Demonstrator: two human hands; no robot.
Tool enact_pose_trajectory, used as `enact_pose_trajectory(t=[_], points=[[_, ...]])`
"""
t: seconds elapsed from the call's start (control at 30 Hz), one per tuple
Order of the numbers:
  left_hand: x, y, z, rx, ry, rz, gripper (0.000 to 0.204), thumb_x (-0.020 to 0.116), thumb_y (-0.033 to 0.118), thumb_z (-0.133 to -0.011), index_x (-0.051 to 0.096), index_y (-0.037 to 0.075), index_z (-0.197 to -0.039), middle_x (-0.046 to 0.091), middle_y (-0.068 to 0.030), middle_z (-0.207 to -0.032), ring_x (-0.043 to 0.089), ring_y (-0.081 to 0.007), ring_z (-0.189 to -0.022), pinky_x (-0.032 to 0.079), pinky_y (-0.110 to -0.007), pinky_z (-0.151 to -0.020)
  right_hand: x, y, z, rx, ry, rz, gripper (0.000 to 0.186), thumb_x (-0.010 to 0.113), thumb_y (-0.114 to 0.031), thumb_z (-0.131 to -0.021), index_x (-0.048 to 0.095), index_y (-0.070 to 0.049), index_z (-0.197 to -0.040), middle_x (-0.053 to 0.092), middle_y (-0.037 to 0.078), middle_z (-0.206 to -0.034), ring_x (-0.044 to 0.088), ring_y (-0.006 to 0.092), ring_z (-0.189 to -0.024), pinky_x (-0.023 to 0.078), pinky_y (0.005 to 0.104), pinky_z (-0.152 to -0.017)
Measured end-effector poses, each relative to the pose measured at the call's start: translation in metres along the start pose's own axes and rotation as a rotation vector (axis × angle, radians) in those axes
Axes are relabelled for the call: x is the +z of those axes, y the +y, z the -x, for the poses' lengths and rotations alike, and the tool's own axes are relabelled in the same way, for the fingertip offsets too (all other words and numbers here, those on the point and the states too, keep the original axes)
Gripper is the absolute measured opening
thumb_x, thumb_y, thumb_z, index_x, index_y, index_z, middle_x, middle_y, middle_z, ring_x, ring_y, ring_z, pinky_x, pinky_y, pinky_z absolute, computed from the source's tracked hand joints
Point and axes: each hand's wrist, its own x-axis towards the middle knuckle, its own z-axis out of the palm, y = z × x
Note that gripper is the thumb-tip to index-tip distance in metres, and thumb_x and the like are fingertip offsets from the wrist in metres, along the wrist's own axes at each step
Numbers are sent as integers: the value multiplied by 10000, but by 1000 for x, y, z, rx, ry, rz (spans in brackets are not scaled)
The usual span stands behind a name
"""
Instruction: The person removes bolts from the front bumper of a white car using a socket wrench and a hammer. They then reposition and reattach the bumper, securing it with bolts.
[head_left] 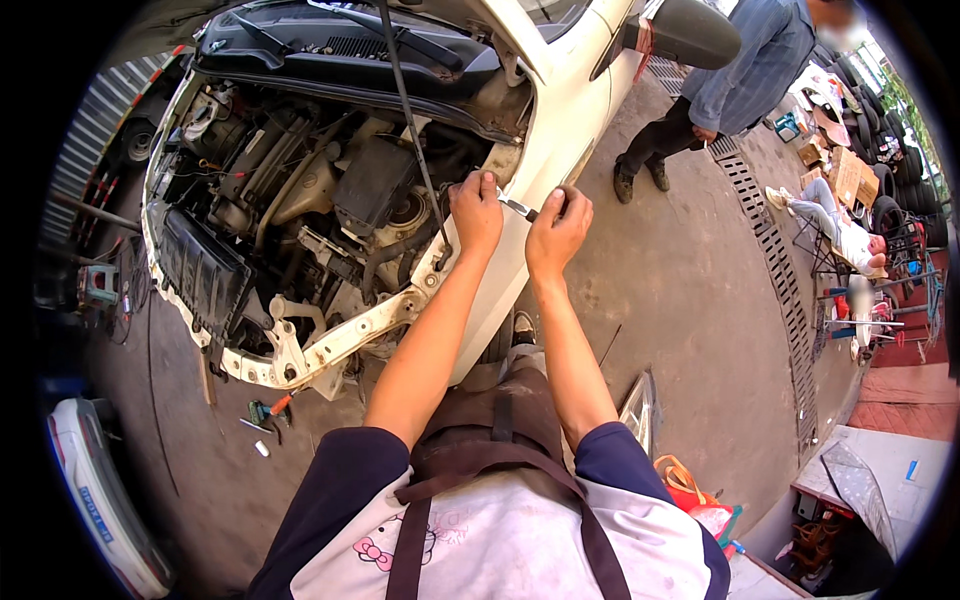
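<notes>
The left hand [476, 215] and right hand [559, 232] gripped a silver tool [516, 207] near the engine bay's [395, 309] right edge, seemingly a handling step whose next move called for steadiness

Blue number plate [97, 514] on white bodywork [75, 450], pink lettering [454, 522] on shirt [510, 552]

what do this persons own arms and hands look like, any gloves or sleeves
The left hand and right hand are ungloved, and no watch or bracelet shows at either wrist. The forearms are bare below short, dark navy sleeves. The sleeves contrast with the pale body of the shirt, which dark brown straps cross.
</notes>
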Motion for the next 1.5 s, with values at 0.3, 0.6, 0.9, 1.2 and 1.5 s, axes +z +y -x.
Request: enact_pose_trajectory(t=[0.3, 0.6, 0.9, 1.2, 1.5], points=[[3, 12, 0, 7, 22, -1, 227, 533, 185, -1010, 666, 18, -933, 659, -160, -852, 526, -384, -932, 417, -481, -860, 36, 20, -54, 354, 311, -254, 230, 485, -175, -1005, 599, 21, -972, 595, 86, -825, 552, 196, -760, 457, 353, -738], [-4, -4, 0, -34, 61, 4, 214, 542, 177, -1007, 657, 16, -927, 652, -158, -880, 530, -375, -964, 422, -478, -873, 1, 0, 12, 430, 3, -403, 243, 477, -177, -1023, 615, 3, -935, 546, 25, -765, 494, 104, -703, 418, 276, -657], [3, 4, 3, 5, 70, -20, 252, 514, 215, -1031, 647, 19, -945, 661, -161, -865, 548, -382, -932, 443, -476, -832, 56, 22, -68, 404, 159, -259, 249, 481, -150, -975, 640, 40, -978, 636, 129, -783, 566, 244, -667, 476, 388, -675], [-2, 0, 3, -53, 31, 3, 253, 498, 195, -1034, 614, 10, -906, 640, -170, -893, 512, -377, -984, 411, -489, -881, 11, -13, 27, 398, -151, -280, 233, 511, -163, -991, 658, 16, -1017, 634, 78, -740, 589, 175, -663, 489, 360, -641], [8, 2, 0, -14, 74, -101, 224, 482, 154, -1013, 575, -17, -902, 613, -224, -883, 511, -435, -956, 398, -537, -872, 29, -32, -82, 291, -75, -344, 189, 522, -111, -963, 661, 13, -992, 617, 73, -650, 577, 122, -590, 464, 294, -586]])
